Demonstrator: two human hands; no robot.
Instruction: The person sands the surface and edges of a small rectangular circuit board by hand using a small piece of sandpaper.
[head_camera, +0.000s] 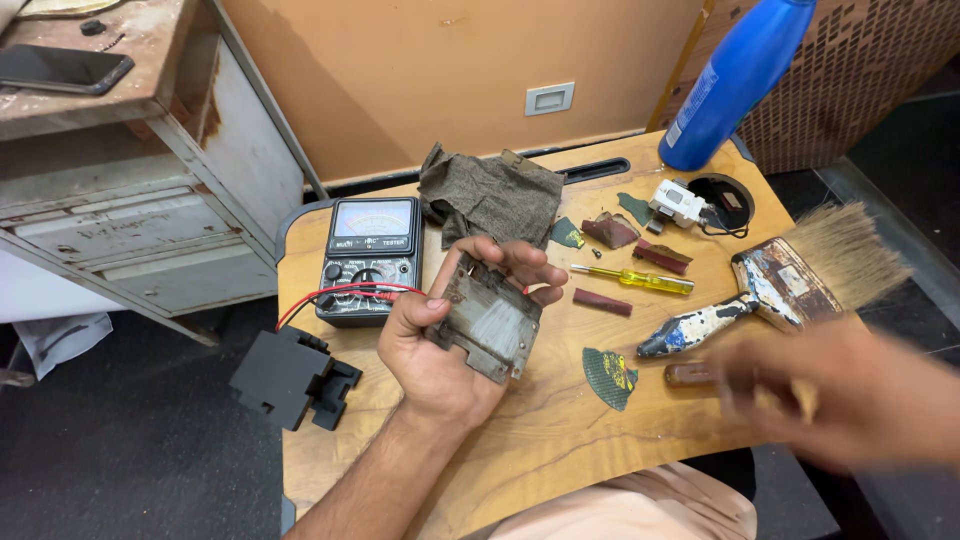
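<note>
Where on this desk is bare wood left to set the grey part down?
Bare wood lies near the front edge, below the left hand and left of the green disc fragment. The far right is crowded: screwdriver, paintbrush, scraps.

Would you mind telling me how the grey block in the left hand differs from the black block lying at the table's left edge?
The grey block looks worn and dusty; the black block looks clean and dark. The grey one is held tilted in the left hand, above the table; the black one lies untouched, overhanging the edge. Both are notched, boxy pieces of similar size.
</note>
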